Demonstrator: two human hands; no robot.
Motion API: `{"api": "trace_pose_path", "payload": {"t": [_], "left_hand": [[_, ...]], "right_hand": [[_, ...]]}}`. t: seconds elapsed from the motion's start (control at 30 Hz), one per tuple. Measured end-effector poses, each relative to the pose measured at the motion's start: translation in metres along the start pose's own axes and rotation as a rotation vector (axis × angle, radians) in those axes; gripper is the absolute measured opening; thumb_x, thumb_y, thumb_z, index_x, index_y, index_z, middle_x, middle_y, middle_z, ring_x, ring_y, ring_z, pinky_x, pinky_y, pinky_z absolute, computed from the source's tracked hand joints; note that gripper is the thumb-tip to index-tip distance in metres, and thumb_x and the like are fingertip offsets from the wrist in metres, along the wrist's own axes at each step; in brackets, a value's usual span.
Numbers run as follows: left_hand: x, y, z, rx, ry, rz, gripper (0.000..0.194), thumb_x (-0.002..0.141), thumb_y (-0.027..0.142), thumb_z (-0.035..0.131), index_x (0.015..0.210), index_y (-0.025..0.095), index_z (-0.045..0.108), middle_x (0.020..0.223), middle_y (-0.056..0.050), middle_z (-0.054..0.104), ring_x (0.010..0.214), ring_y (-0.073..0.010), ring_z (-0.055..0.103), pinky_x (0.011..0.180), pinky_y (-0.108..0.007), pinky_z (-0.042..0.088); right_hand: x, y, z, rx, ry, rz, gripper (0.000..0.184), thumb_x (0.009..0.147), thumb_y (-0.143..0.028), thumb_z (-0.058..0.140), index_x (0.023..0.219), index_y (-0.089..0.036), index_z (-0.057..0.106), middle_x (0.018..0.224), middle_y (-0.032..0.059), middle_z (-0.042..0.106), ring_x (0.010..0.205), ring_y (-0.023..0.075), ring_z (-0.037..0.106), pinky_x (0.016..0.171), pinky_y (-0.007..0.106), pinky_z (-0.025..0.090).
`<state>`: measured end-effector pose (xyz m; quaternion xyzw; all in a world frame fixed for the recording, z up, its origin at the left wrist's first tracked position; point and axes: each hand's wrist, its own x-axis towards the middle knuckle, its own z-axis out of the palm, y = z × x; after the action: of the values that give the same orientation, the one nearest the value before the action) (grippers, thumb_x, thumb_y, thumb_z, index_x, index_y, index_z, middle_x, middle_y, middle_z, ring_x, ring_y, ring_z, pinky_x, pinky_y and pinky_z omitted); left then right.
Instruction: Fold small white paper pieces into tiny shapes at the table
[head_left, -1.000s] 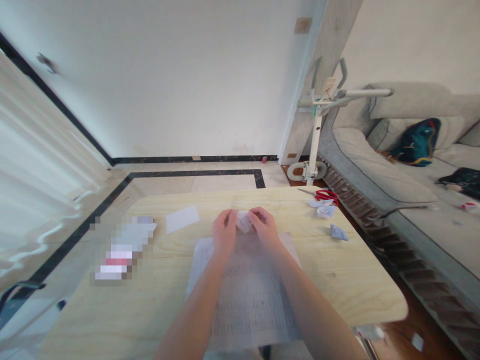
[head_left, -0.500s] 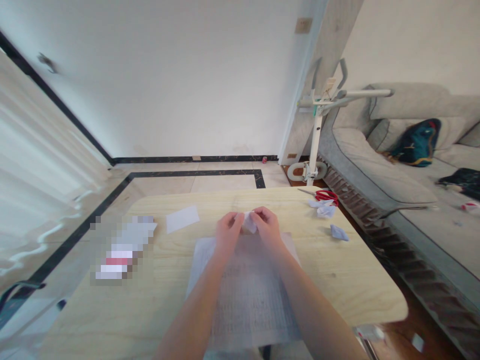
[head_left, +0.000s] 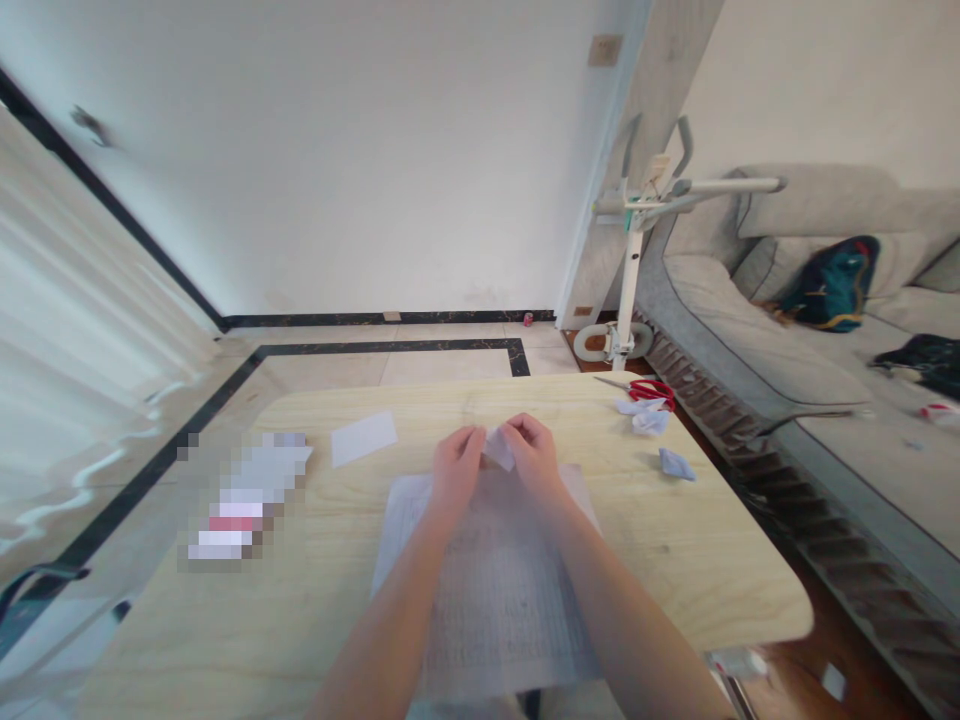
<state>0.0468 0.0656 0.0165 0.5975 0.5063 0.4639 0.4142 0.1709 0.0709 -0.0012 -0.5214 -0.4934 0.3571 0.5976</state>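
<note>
Between my two hands is a small folded piece of white paper (head_left: 499, 450), pinched from both sides. My left hand (head_left: 457, 468) grips its left edge, with thumb and fingers closed. On the other side, my right hand (head_left: 534, 458) pinches the right edge with curled fingers. Both hands are just above the far edge of a large printed sheet (head_left: 510, 600) on the wooden table (head_left: 337, 610). The fingertips hide part of the folded paper.
A white paper rectangle (head_left: 364, 438) lies to the left. Red-handled scissors (head_left: 651, 393), crumpled paper (head_left: 649, 420) and a folded paper piece (head_left: 677, 464) lie at the right. Farther left is a blurred-out item (head_left: 247, 500). A grey sofa (head_left: 750, 330) stands beyond the table's right side.
The folded paper has turned slightly between my fingers, and more of its lower corner shows. Both hands stay in nearly the same place.
</note>
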Motion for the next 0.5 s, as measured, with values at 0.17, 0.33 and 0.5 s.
{"api": "trace_pose_path", "payload": {"t": [0.17, 0.33, 0.5], "left_hand": [[0.0007, 0.0006, -0.0006, 0.004, 0.0, -0.009, 0.034, 0.084, 0.036, 0.043, 0.058, 0.016, 0.053, 0.053, 0.002, 0.049, 0.055, -0.0117, 0.048, 0.051, -0.022, 0.035], [0.0021, 0.0015, 0.0001, -0.052, 0.003, -0.043, 0.029, 0.081, 0.034, 0.046, 0.058, 0.016, 0.053, 0.054, 0.002, 0.048, 0.054, -0.0111, 0.048, 0.05, -0.021, 0.037], [0.0019, 0.0021, 0.0006, -0.047, -0.039, -0.069, 0.027, 0.078, 0.035, 0.049, 0.062, 0.015, 0.058, 0.056, 0.001, 0.052, 0.055, -0.012, 0.05, 0.051, -0.022, 0.038]], "right_hand": [[-0.0003, 0.0, 0.0, 0.007, -0.006, -0.002, 0.015, 0.074, -0.028, 0.055, 0.062, -0.019, 0.053, 0.058, -0.0026, 0.049, 0.056, 0.0123, 0.045, 0.053, 0.024, 0.035], [0.0002, 0.0003, -0.0003, 0.015, -0.032, 0.012, 0.016, 0.073, -0.029, 0.055, 0.061, -0.019, 0.051, 0.056, -0.0031, 0.047, 0.055, 0.0122, 0.043, 0.052, 0.024, 0.034], [-0.0002, -0.0014, -0.0002, 0.042, -0.061, 0.015, 0.016, 0.072, -0.029, 0.055, 0.061, -0.019, 0.051, 0.056, -0.0032, 0.047, 0.055, 0.0122, 0.043, 0.052, 0.024, 0.034]]}}
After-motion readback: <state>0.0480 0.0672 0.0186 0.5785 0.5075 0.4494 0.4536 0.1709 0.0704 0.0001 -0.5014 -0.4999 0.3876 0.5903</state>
